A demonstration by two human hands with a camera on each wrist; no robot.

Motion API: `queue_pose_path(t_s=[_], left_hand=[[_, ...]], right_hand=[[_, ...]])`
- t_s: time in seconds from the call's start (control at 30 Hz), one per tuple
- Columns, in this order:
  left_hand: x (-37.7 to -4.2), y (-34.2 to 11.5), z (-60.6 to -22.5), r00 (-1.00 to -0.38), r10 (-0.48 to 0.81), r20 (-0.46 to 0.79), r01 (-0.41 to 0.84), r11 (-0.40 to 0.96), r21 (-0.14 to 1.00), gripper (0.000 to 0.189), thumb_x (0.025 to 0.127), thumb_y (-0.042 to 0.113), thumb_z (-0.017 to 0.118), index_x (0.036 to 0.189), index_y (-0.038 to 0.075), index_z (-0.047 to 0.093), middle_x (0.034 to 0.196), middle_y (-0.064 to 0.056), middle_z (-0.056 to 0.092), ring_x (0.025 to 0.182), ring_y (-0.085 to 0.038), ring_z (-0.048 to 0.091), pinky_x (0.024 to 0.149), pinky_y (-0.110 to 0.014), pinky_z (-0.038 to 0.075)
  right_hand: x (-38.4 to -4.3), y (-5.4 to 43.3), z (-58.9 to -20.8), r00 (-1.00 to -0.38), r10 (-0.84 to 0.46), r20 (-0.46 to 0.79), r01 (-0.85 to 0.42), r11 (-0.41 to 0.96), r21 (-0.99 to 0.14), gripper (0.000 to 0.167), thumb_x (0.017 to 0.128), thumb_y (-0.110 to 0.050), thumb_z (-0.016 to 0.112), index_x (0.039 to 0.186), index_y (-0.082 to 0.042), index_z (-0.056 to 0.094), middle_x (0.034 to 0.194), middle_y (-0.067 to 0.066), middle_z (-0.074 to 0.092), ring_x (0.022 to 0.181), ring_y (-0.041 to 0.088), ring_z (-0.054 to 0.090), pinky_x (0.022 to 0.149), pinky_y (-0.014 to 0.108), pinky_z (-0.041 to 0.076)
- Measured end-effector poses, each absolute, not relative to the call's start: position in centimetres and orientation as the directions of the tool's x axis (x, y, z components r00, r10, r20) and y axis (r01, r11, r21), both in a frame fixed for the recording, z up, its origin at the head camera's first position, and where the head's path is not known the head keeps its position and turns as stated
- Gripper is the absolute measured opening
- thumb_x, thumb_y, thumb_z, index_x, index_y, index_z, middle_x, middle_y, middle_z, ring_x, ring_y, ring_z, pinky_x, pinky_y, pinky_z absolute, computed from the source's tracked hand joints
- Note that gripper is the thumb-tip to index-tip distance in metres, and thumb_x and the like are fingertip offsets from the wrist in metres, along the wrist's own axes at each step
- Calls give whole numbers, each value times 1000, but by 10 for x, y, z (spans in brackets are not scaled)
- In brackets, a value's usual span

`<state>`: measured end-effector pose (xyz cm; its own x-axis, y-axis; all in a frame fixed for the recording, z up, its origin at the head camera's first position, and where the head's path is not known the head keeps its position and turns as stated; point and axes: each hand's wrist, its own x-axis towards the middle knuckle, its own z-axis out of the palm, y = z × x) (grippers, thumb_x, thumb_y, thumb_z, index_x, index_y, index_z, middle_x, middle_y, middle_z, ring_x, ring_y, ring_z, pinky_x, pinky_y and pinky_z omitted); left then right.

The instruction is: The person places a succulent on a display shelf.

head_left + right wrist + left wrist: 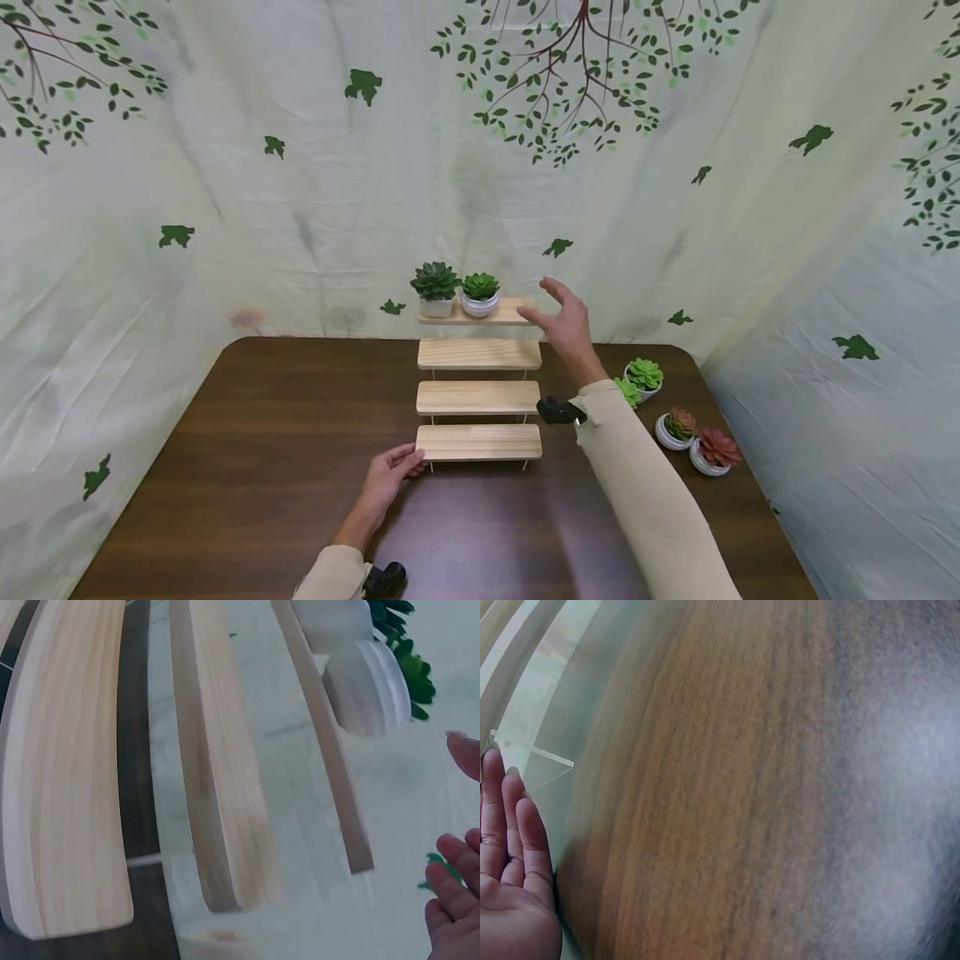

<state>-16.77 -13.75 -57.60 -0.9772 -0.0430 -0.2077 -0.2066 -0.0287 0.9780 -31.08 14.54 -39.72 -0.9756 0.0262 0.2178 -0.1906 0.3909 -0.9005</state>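
A tiered wooden stand [478, 398] with several pale shelves on clear supports stands upright on the table, in the middle of the head view. My left hand [386, 479] pinches the left end of its lowest shelf; straight fingers [536, 847] show in the left wrist view beside a clear support. On the top shelf sit two potted succulents: a dark green one [436, 283] in a white pot at the left and a brighter green one [480, 293] beside it. Near that shelf's right end, my right hand [568, 327] is held up, thumb and fingers apart, holding nothing.
At the table's right side stand two light green succulents [644, 375], partly behind my right sleeve, and a reddish-green [681, 423] and a red succulent [718, 448] in white pots. A leaf-patterned cloth [315, 208] hangs behind the brown table [247, 475].
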Motion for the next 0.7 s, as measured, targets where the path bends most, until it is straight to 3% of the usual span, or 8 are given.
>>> queue_pose_path(t_s=[0.4, 0.7], left_hand=[[-168, -137, -580, -980, -55, -192, -190, -29, 981, 35, 93, 9, 64, 115, -17, 58, 83, -8, 68, 75, -13, 63, 71, -24, 52], [-168, -137, -578, -979, -51, -197, -196, -22, 980, 38, 93, 10, 64, 117, -18, 56, 85, -8, 68, 75, -13, 63, 72, -24, 52]], right_hand=[[-291, 202, -410, -979, 111, 169, -141, 227, -964, 61, 87, -15, 72, 140, -2, 45, 147, 14, 41, 140, 26, 31, 112, 43, 30], [-269, 245, -443, -965, 223, 136, -94, 190, -977, 57, 86, -18, 74, 135, -2, 50, 140, 16, 49, 133, 29, 41, 110, 41, 33]])
